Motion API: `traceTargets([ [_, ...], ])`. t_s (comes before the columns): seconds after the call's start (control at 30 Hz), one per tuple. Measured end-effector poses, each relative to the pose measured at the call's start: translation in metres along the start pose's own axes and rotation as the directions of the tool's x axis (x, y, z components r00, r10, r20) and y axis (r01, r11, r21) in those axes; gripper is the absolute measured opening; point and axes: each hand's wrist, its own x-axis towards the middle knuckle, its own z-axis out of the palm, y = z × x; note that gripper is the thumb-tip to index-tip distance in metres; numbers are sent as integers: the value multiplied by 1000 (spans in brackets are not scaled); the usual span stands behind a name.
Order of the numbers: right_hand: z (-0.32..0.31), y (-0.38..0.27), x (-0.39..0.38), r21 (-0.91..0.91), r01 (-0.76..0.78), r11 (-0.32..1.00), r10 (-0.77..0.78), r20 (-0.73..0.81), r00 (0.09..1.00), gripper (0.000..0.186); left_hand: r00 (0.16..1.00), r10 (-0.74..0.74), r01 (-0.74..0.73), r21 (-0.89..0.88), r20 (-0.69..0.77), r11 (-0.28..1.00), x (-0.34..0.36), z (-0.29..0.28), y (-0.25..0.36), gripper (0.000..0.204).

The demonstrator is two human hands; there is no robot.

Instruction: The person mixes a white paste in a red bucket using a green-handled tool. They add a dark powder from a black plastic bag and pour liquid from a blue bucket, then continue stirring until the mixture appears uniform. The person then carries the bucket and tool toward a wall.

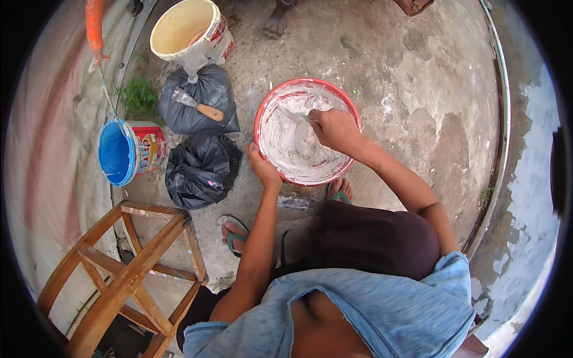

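Observation:
A round red basin stands on the ground in front of me, its inside coated with thick whitish paste. My left hand is closed on the basin's near left rim. Over the basin, my right hand is wrapped round the handle of a putty knife, whose blade is smeared with paste and dips into it. Most of that handle is hidden in my fist; a greenish bit shows.
Left of the basin lie two black plastic bags, one with a wooden-handled scraper on top. Nearby stand a cream-lined bucket and a blue-lined bucket. A wooden frame is at lower left. Someone's foot shows at the far side.

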Motion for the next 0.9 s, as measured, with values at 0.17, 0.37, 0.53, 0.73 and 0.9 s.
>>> traceTargets([
  [0.17,9,-22,-15,-16,310,951,-300,206,931,12,996,54,-53,-13,66,998,7,-7,-7,28],
  [0.37,-39,-2,-10,-11,439,899,-397,404,824,11,995,85,-90,99,51,991,12,12,15,33],
  [0.53,-73,4,3,-29,238,971,-229,183,956,13,974,167,-201,243,154,949,32,16,25,32],
  [0.73,-7,1,11,-151,78,985,-72,43,996,11,978,131,-166,217,164,962,37,20,20,33],
  [0.9,-3,-8,15,-64,311,948,-291,218,932,11,971,151,-186,186,187,965,40,22,22,33],
])
